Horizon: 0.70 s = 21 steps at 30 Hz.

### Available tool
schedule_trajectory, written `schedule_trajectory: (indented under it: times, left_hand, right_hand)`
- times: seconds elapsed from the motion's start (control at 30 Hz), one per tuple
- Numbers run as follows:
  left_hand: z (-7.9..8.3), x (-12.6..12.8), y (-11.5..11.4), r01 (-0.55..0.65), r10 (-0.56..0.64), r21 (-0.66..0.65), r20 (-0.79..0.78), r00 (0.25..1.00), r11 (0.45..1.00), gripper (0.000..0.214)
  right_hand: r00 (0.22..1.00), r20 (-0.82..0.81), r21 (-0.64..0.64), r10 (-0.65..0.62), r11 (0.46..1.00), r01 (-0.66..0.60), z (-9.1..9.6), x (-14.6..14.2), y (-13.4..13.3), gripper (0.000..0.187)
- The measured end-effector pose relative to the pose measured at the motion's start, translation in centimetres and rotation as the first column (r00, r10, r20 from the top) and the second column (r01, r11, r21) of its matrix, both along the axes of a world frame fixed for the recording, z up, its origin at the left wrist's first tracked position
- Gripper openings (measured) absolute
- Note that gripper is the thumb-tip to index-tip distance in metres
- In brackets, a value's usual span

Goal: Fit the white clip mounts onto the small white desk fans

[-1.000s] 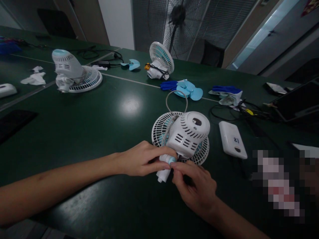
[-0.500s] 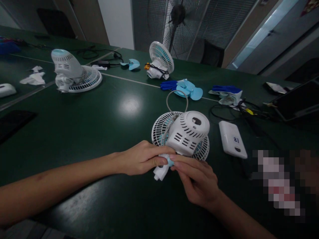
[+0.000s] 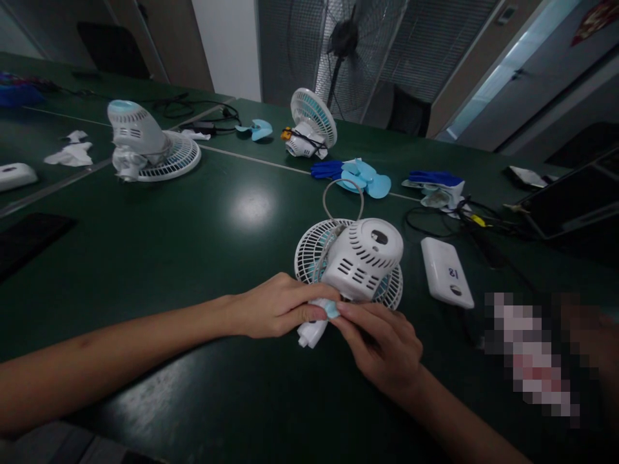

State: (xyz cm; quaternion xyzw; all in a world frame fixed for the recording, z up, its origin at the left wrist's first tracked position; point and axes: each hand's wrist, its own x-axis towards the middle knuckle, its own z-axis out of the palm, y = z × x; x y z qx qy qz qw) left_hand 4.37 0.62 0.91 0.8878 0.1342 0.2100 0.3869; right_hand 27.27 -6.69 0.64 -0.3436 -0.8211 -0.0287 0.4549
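Note:
A small white clip fan [image 3: 360, 258] lies grille-down on the dark green table [image 3: 184, 245], its motor housing facing up and a grey cable looping behind it. My left hand [image 3: 278, 306] is closed round the fan's white clip base [image 3: 312, 332], thumb on the light-blue joint. From the right, my right hand [image 3: 384, 345] pinches that same blue joint with its fingertips, just under the housing.
A white power bank [image 3: 445, 272] lies right of the fan. Further back are two more white fans [image 3: 145, 145] [image 3: 312, 122], loose blue fan blades [image 3: 360, 175], blue gloves [image 3: 438, 177], tangled cables and a tablet [image 3: 575, 203]. A large floor fan [image 3: 343, 45] stands behind the table.
The clip base has swung lower and leftward between my hands. My right hand's fingers have shifted up against the blue joint. The view has tilted slightly.

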Motion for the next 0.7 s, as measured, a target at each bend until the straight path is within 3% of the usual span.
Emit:
schedule_trajectory:
  times: [0.13, 0.43, 0.57, 0.7]
  left_hand:
    - [-0.1, 0.0, 0.0, -0.001, 0.001, 0.016, 0.003, 1.000, 1.000, 0.039]
    - [-0.3, 0.1, 0.0, 0.005, -0.004, 0.025, -0.006, 1.000, 1.000, 0.039]
    - [-0.1, 0.1, -0.1, 0.009, -0.009, 0.020, -0.008, 1.000, 1.000, 0.036]
    - [-0.1, 0.1, -0.1, 0.008, -0.008, 0.002, -0.005, 1.000, 1.000, 0.036]
  right_hand:
    - [0.996, -0.054, -0.071, -0.075, 0.995, 0.072, 0.4, -1.0, -0.5, 0.032]
    - [0.982, -0.152, -0.188, -0.114, 0.979, 0.085, 0.9, -2.3, -1.2, 0.027]
    - [0.975, -0.206, -0.235, -0.080, 0.972, 0.030, 0.2, -2.2, -1.4, 0.031]
    - [0.974, -0.221, -0.180, 0.052, 0.979, -0.093, -0.2, -1.1, -1.4, 0.044]
